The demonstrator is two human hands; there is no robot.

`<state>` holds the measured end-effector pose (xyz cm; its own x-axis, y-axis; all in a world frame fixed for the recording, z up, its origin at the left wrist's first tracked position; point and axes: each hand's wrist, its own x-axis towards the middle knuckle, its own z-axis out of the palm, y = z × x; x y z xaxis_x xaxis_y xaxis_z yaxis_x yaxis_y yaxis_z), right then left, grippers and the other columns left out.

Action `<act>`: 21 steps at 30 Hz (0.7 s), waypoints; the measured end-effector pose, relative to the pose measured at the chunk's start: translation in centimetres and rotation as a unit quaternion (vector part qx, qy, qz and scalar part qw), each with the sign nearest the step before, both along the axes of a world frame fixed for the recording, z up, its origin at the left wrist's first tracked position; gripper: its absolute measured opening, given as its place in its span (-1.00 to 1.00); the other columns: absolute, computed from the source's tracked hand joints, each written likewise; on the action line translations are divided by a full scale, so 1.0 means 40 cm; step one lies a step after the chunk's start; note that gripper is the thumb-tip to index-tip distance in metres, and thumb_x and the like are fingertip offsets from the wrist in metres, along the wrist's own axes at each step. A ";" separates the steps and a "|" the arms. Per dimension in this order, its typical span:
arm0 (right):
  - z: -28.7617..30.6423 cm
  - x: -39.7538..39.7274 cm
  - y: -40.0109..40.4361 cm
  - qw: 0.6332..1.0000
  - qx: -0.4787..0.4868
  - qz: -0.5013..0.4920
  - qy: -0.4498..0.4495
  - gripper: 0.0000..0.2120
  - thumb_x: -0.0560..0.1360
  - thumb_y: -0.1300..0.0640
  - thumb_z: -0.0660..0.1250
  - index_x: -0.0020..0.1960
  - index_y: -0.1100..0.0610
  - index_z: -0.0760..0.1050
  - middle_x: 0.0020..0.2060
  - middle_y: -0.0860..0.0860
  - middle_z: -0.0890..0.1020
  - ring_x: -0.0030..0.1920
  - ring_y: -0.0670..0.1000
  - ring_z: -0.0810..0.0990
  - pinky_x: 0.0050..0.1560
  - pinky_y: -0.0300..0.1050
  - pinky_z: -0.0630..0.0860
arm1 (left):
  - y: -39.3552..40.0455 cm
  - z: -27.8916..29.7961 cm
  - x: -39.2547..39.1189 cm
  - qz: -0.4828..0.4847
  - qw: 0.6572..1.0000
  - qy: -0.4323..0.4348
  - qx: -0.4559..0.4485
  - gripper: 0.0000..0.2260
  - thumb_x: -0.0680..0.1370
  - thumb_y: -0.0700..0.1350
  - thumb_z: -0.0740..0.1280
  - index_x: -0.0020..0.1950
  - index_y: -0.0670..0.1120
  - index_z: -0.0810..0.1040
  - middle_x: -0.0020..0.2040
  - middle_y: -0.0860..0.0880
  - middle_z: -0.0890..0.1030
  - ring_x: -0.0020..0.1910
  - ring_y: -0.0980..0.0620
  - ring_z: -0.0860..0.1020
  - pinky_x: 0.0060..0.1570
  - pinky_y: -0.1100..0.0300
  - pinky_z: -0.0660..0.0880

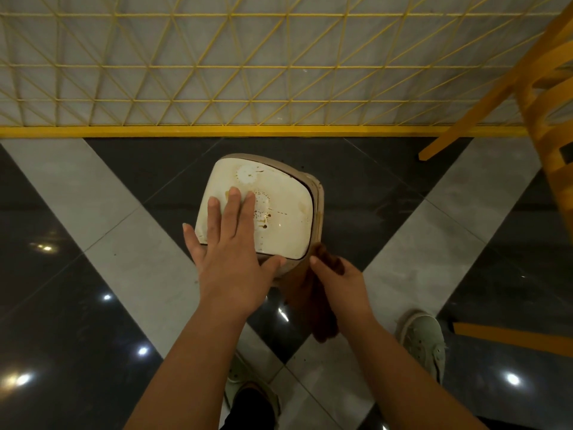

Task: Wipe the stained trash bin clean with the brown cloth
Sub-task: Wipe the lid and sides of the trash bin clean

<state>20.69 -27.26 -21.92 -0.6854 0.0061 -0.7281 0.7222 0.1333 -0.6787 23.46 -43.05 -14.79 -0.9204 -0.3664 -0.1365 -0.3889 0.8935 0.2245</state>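
Note:
A cream trash bin (285,193) with a rounded square lid stands on the floor in front of me. Brown stains and dotted ring marks cover its lid. My left hand (229,252) lies flat on the lid's near left part, fingers straight, thumb along the front edge. My right hand (339,276) grips the brown cloth (313,305) against the bin's near right side. The cloth hangs down below that hand, and the bin's side under it is hidden.
A yellow wire-mesh fence (248,72) with a yellow base bar runs just behind the bin. A yellow wooden chair (545,97) stands at the right, one leg (508,335) near my right shoe (423,339). The floor is glossy dark and grey tile.

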 end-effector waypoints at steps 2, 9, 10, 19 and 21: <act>0.002 -0.055 -0.012 0.999 0.022 0.000 0.029 -0.90 0.43 -0.05 0.43 -0.14 -0.05 0.56 -0.23 -0.05 0.66 -0.16 -0.02 0.63 -0.21 -0.13 0.52 | 0.000 -0.001 0.002 -0.002 1.000 0.000 0.001 -0.06 0.41 0.22 0.38 0.52 0.13 -0.25 0.55 0.12 -0.24 0.50 0.01 -0.33 0.34 -0.17 -0.40; 0.009 -0.194 -0.048 0.996 0.065 0.000 0.066 -0.85 0.46 -0.14 0.36 -0.15 -0.10 0.48 -0.16 -0.07 0.60 -0.11 -0.03 0.57 -0.05 -0.05 0.50 | 0.002 -0.001 0.000 0.004 1.000 0.005 0.011 -0.06 0.40 0.21 0.38 0.52 0.14 -0.24 0.54 0.14 -0.24 0.49 0.03 -0.35 0.35 -0.17 -0.41; 0.008 -0.177 -0.046 0.997 0.054 -0.008 0.060 -0.86 0.47 -0.13 0.36 -0.17 -0.10 0.47 -0.16 -0.07 0.59 -0.11 -0.04 0.56 -0.07 -0.07 0.49 | 0.001 -0.001 0.000 0.005 1.000 0.004 0.010 -0.06 0.40 0.21 0.38 0.52 0.14 -0.24 0.54 0.14 -0.24 0.49 0.03 -0.35 0.35 -0.17 -0.40; 0.013 -0.087 -0.013 0.998 0.037 0.045 0.035 -0.91 0.47 -0.04 0.39 -0.10 -0.05 0.51 -0.14 -0.01 0.62 -0.12 -0.02 0.59 -0.20 -0.14 0.47 | 0.005 0.001 -0.002 0.003 1.000 -0.002 0.007 -0.06 0.42 0.19 0.38 0.52 0.13 -0.26 0.54 0.12 -0.26 0.49 0.00 -0.36 0.34 -0.17 -0.40; 0.012 -0.152 -0.034 0.990 0.095 0.067 0.079 -0.85 0.50 -0.11 0.33 -0.09 -0.03 0.47 -0.16 -0.03 0.58 -0.15 -0.04 0.56 -0.17 -0.11 0.46 | 0.005 0.000 -0.001 0.005 1.000 -0.001 0.009 -0.06 0.42 0.18 0.38 0.51 0.14 -0.26 0.54 0.12 -0.27 0.49 0.01 -0.36 0.34 -0.17 -0.40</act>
